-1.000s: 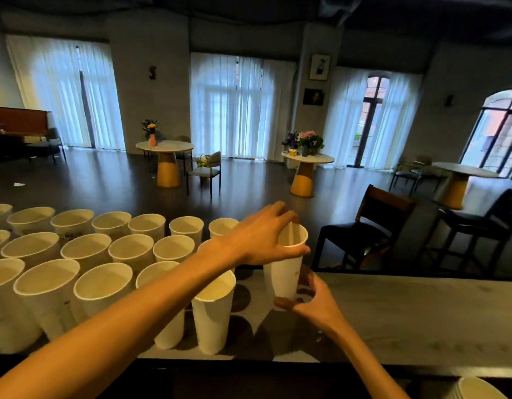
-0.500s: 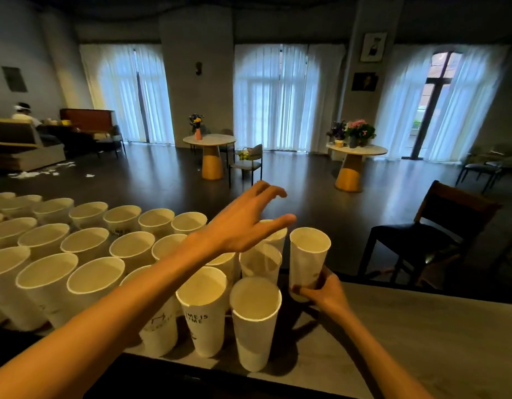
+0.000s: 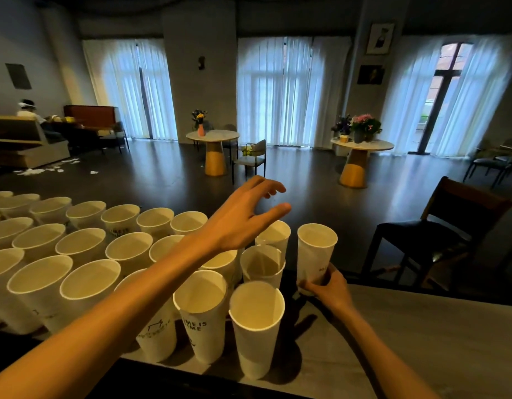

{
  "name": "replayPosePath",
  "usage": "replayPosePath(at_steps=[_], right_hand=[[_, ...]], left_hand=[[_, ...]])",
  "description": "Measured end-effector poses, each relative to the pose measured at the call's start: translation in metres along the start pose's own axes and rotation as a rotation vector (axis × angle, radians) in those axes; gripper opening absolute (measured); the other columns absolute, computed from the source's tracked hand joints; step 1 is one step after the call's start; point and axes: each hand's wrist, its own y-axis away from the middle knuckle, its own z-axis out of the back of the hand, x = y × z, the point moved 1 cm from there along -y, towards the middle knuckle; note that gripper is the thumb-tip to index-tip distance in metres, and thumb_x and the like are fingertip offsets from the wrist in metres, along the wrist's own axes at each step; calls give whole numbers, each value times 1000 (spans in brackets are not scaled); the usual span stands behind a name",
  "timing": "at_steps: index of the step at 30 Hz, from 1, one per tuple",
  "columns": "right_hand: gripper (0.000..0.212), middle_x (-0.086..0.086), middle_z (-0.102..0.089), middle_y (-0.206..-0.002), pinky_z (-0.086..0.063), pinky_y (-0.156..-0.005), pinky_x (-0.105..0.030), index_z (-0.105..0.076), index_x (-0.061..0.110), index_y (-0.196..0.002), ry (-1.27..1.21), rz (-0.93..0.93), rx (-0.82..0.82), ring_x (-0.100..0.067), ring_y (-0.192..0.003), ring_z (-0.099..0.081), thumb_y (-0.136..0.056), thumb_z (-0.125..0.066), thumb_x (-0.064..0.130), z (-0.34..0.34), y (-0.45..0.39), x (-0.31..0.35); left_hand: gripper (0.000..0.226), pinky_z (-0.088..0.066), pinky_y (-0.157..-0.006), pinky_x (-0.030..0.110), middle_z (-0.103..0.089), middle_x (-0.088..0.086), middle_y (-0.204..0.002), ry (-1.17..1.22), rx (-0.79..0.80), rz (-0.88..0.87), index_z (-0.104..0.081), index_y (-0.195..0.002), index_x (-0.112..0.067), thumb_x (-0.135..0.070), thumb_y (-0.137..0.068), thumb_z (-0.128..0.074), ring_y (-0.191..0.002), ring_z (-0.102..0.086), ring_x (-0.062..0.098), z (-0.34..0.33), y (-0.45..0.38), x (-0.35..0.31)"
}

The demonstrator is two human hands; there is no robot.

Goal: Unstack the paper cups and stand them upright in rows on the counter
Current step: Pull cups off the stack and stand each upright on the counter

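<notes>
Hands (image 3: pixel 326 286) over cup-crowded grey counter (image 3: pixel 421 326)

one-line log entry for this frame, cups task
stage: unstacking | left hand: open, above cups, holding nothing | right hand: grips cup stack near base, upright | rows of cups: upright on counter

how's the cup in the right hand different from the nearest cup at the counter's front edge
The held cup is gripped near its base by the right hand; the nearest cup stands free, with no hand on it. The held cup sits at the far right end, beside the back cups, while the nearest cup stands at the front edge of the counter. Both are pale paper cups, upright and open at the top.
</notes>
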Motion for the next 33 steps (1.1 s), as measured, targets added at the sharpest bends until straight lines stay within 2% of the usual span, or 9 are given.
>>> replayPosePath(at_steps=[4,8,12,14,16,23,26,29,33], right_hand=[[90,0,-57,-132,-51,-97,-43,-43,22,-139,37,-9,17,-24,-124,-54,-63,-91,23,7,7,-6],[79,7,-59,-116,-53,-72,-21,-44,24,-135,17,-33,36,-18,-111,-60,-69,-88,19,26,31,-3],[68,1,-57,-125,-56,-85,-32,-50,26,-132,82,-84,54,-14,-106,-59,-72,-84,17,63,63,-2],[64,-6,-56,-125,-58,-76,-24,-52,14,-131,53,-63,52,-15,-102,-59,-75,-83,11,85,87,2],[58,-10,-57,-119,-54,-65,-15,-53,8,-125,46,-21,-10,-15,-94,-59,-75,-83,7,107,114,5],[43,-8,-66,-102,-58,-82,-36,-58,9,-109,4,-33,-181,-22,-94,-68,-75,-84,8,169,220,-32],[36,-9,-70,-100,-57,-79,-26,-62,13,-105,-39,-106,-236,-17,-93,-69,-76,-82,7,196,264,-54],[37,-2,-72,-102,-53,-79,-17,-63,14,-113,-42,-198,-320,-5,-94,-67,-80,-78,7,221,306,-81],[30,4,-71,-100,-54,-89,-25,-63,19,-105,-74,-364,-420,-6,-96,-67,-81,-76,6,248,353,-131]], left_hand=[[45,-52,-97,31,-54,-9,-130,27,-16,-28,-54,-131,-32,-58,-95,-50,-113,-55,4,-1,-3,-12],[44,-53,-94,34,-59,-7,-121,78,-19,-47,-57,-127,-28,-57,-95,-50,-109,-58,5,-11,-3,-37],[37,-54,-88,26,-64,-6,-112,202,40,-48,-60,-122,-23,-49,-97,-54,-102,-61,3,-42,7,-83],[32,-53,-82,21,-65,-5,-108,229,100,-86,-61,-119,-21,-43,-97,-58,-99,-62,3,-67,18,-111],[28,-52,-80,23,-66,0,-106,272,165,-127,-63,-116,-16,-35,-95,-63,-96,-62,9,-94,30,-140],[24,-54,-79,30,-67,4,-99,348,419,-246,-66,-109,-12,-22,-88,-71,-90,-65,15,-210,62,-223],[28,-55,-83,34,-63,2,-104,311,533,-265,-65,-112,-14,-25,-87,-71,-93,-63,15,-267,73,-253],[50,-52,-89,31,-56,0,-115,279,637,-283,-58,-125,-17,-32,-82,-77,-107,-59,18,-322,87,-288],[104,-48,-103,38,-38,1,-141,191,761,-314,-28,-147,-30,-46,-64,-88,-125,-47,20,-383,106,-325]])
